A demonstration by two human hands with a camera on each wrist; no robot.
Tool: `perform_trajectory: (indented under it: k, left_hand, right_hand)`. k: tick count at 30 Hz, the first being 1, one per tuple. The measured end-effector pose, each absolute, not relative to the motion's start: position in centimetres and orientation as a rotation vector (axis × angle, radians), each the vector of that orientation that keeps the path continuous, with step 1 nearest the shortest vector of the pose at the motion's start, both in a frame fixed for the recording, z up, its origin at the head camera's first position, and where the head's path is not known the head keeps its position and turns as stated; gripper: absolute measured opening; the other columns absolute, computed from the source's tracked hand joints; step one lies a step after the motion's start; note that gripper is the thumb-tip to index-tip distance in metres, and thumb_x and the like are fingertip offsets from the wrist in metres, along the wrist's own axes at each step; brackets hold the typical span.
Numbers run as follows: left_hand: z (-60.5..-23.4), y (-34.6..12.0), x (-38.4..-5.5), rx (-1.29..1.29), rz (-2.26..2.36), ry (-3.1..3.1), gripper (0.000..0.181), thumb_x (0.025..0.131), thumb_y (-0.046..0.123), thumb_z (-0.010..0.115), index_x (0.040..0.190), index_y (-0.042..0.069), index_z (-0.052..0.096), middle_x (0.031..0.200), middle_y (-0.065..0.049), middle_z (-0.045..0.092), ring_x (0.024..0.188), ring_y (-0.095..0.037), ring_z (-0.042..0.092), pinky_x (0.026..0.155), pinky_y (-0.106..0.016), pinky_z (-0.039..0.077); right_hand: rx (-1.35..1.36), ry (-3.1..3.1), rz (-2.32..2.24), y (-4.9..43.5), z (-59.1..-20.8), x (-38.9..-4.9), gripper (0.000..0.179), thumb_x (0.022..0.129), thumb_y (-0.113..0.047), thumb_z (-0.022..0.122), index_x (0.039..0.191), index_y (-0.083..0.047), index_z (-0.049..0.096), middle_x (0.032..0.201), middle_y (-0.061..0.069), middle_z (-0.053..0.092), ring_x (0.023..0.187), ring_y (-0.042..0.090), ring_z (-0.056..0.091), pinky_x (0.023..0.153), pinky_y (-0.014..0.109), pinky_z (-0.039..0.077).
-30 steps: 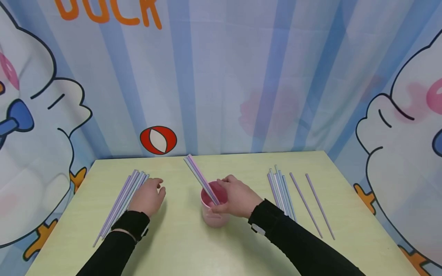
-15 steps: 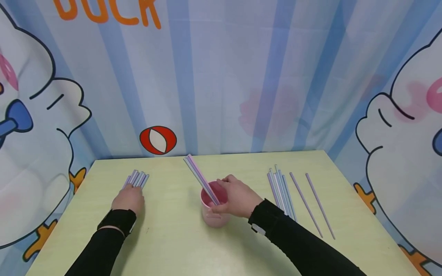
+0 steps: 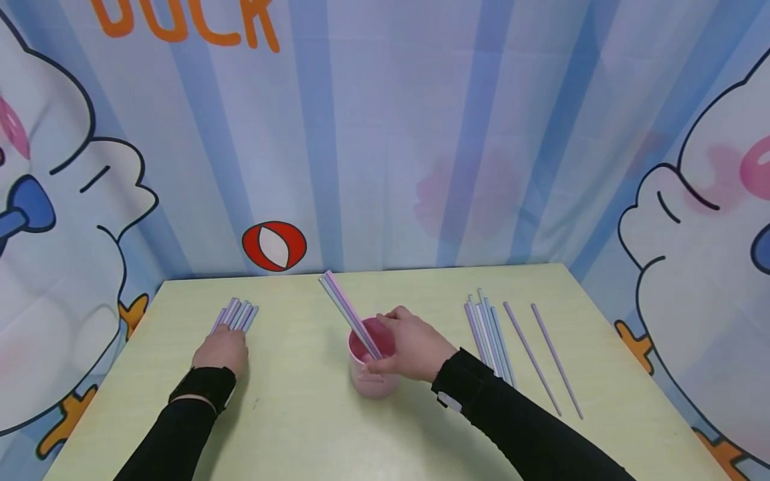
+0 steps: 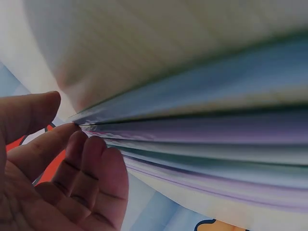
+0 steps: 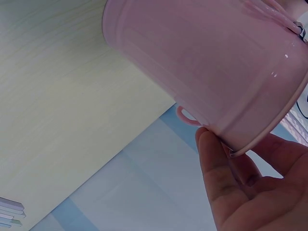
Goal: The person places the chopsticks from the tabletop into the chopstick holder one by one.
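In the head view, my left hand (image 3: pixel 221 351) lies over a bundle of lilac, blue and pale straws (image 3: pixel 236 314) at the left of the table. The left wrist view shows its fingertips (image 4: pixel 96 144) right at the side of the straws (image 4: pixel 216 127), with the thumb apart from the other fingers. My right hand (image 3: pixel 415 344) grips the rim of a small pink bucket (image 3: pixel 374 386) at the table's middle, thumb and fingers on either side of the rim. Several straws (image 3: pixel 345 304) lean out of the bucket toward the back left; their lower ends are hidden inside.
A second bundle of straws (image 3: pixel 490 334) lies to the right, partly behind my right forearm. Two single lilac straws (image 3: pixel 556 361) lie farther right. Behind the pale table (image 3: pixel 313 427) hangs a blue-striped curtain (image 3: pixel 385 133) with cartoon prints.
My left hand has moved left and slightly down onto the left bundle, covering its middle; it has stayed there over the last half second. The right hand and bucket keep their place.
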State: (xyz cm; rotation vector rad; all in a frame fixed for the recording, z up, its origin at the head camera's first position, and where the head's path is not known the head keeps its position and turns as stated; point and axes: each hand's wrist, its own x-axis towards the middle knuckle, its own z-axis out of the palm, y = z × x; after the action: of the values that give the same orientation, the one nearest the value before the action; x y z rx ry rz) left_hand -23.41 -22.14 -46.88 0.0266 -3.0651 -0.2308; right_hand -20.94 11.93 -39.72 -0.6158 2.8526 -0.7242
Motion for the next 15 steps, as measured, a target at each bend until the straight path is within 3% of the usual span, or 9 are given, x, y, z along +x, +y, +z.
perform_trajectory:
  k: [15]
  left_hand:
    - [-46.83,-21.18,-23.58,-0.027,-0.353,-3.056,0.004,0.087,-0.003,0.061,0.086,-0.006,0.059,0.073,-0.016,0.062,0.065,-0.029,0.058,0.064,-0.052,0.052]
  right_hand:
    - [-0.6,2.847,-0.723,11.96,-39.54,-21.0,0.077,0.068,-0.051,0.083,0.129,-0.009,0.061,0.118,0.006,0.055,0.1,0.021,0.058,0.083,0.035,0.058]
